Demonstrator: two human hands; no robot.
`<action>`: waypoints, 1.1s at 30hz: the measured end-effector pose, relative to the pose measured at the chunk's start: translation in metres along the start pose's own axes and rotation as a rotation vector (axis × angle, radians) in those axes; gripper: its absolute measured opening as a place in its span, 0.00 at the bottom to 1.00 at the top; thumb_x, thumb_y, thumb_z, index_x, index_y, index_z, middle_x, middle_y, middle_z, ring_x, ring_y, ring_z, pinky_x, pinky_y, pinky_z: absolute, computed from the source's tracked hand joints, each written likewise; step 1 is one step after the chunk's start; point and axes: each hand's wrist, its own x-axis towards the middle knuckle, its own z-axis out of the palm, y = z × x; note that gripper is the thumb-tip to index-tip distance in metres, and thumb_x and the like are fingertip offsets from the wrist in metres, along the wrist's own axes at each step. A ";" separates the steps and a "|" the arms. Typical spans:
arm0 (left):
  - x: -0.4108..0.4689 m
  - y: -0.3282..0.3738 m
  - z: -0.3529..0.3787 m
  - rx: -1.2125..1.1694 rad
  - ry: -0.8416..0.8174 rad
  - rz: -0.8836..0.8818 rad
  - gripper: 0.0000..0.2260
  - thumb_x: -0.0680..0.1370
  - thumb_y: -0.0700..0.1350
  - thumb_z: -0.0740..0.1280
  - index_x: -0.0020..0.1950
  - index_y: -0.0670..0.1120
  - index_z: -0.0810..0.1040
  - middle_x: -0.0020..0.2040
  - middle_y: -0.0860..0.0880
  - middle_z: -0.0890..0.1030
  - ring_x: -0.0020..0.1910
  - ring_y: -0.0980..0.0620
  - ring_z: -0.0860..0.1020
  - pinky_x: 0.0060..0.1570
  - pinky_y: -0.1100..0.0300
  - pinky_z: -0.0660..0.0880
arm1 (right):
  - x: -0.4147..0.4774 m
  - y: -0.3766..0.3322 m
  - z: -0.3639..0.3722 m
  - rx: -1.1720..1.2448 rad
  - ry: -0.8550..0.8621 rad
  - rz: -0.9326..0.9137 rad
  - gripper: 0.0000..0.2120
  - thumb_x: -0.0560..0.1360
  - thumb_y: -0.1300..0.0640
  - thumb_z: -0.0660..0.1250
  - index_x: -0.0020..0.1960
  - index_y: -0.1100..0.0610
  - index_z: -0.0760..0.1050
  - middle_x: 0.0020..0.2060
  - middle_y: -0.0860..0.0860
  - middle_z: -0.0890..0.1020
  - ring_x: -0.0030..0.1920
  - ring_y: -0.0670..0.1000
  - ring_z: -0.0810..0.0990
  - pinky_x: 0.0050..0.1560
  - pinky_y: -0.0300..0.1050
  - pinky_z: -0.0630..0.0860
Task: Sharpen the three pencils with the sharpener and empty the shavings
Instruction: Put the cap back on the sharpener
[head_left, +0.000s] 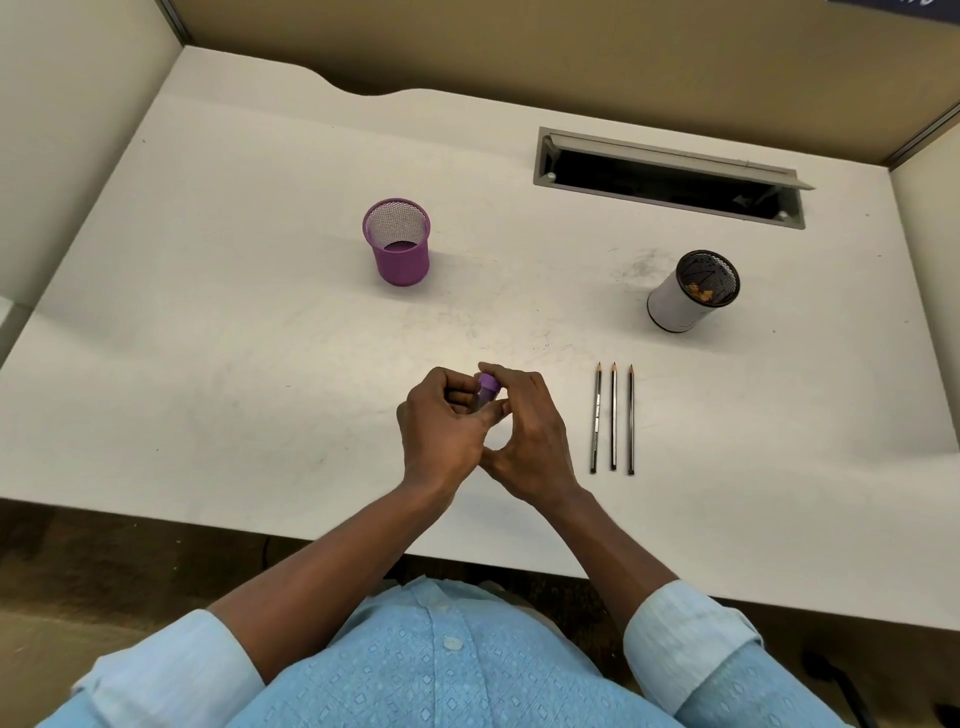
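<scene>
Head view looks down on my left hand (441, 428) and right hand (532, 441), both gripping the purple sharpener (487, 389) over the desk (249, 374). Three pencils (613, 418) lie side by side just right of my right hand, tips pointing away. Farther back stand a purple mesh cup (397, 247) and a white cup (685, 299) holding shavings.

Forearms converging, sleeves rolled, left hand (441, 423) and right hand (532, 436) touching, fingers of both curled round a sharpener (488, 388)
</scene>
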 end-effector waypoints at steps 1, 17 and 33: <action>0.001 -0.001 -0.001 0.015 0.007 0.018 0.15 0.70 0.46 0.86 0.50 0.47 0.83 0.41 0.54 0.86 0.37 0.61 0.83 0.43 0.63 0.81 | 0.001 0.000 -0.001 0.018 -0.019 -0.004 0.38 0.68 0.52 0.82 0.74 0.61 0.74 0.64 0.53 0.82 0.65 0.53 0.79 0.58 0.43 0.80; 0.022 -0.028 -0.005 0.320 0.035 0.571 0.12 0.73 0.40 0.82 0.50 0.43 0.82 0.45 0.50 0.83 0.45 0.47 0.80 0.43 0.47 0.80 | 0.014 0.003 -0.010 0.463 0.065 0.476 0.12 0.76 0.57 0.80 0.58 0.55 0.86 0.49 0.47 0.90 0.52 0.46 0.88 0.50 0.41 0.82; 0.060 -0.082 -0.020 0.781 -0.123 0.483 0.40 0.75 0.69 0.72 0.76 0.40 0.73 0.81 0.41 0.71 0.80 0.40 0.69 0.75 0.46 0.70 | 0.067 0.050 -0.026 0.285 0.182 0.311 0.19 0.76 0.65 0.78 0.66 0.56 0.84 0.53 0.52 0.85 0.51 0.49 0.87 0.54 0.44 0.84</action>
